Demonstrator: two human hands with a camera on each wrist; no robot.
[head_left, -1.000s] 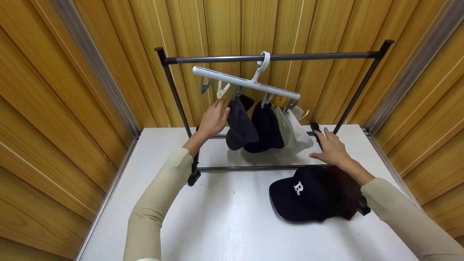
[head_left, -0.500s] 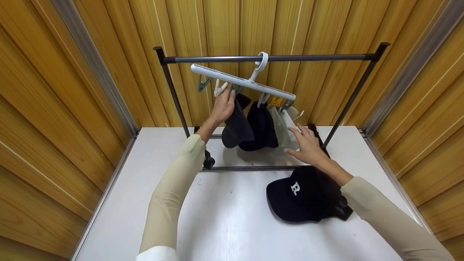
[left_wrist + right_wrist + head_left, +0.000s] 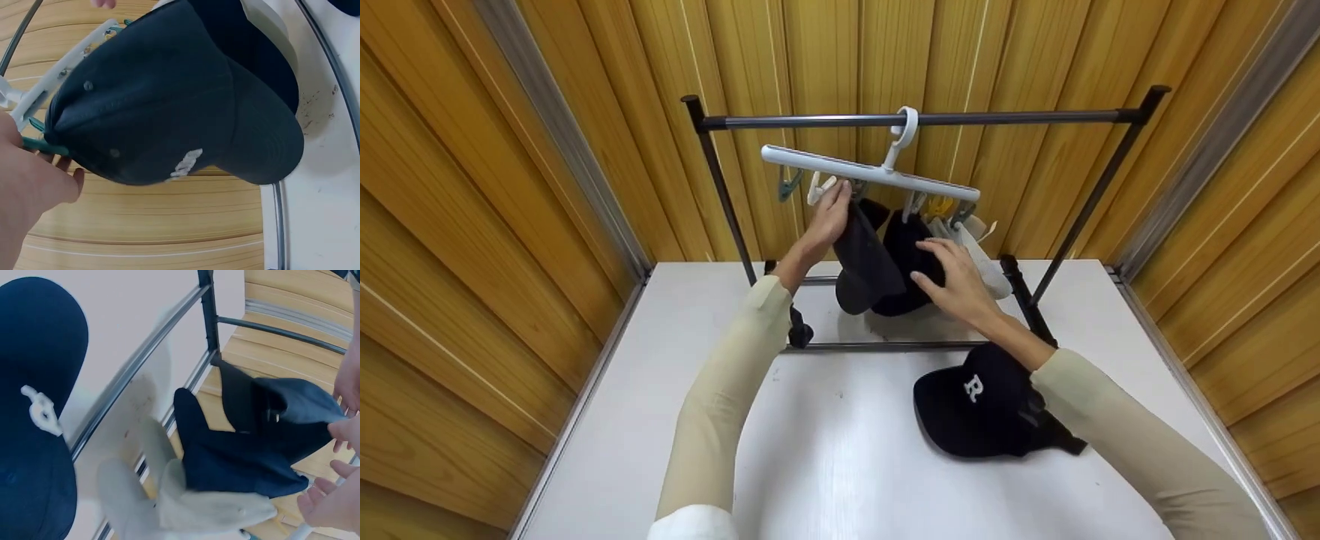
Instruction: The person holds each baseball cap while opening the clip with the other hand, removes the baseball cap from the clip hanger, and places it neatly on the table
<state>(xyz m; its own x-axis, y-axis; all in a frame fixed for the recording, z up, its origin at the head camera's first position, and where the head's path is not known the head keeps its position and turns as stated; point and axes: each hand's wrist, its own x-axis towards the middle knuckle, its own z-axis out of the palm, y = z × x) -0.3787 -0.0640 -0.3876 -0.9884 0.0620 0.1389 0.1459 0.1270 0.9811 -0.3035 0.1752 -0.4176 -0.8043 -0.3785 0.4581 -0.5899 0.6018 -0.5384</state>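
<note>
A white clip hanger hangs tilted, with several caps clipped under it. At the left of that row hangs a dark navy cap. My left hand is at its upper end, and in the left wrist view its fingers are round the green clip that holds the cap. My right hand is in front of the caps with fingers spread and loosely bent, holding nothing. It partly hides the black cap behind it. Pale caps hang at the right end.
A black cap with a white R lies on the white table, below my right forearm. The hanger hooks over the dark rack's top rail. An unused white clip hangs at the left. Wood-patterned walls enclose the table.
My left hand has moved up and right to the clip above the navy cap. My right hand has moved left, from the rack's right side to the hanging caps. The hanger swings slightly.
</note>
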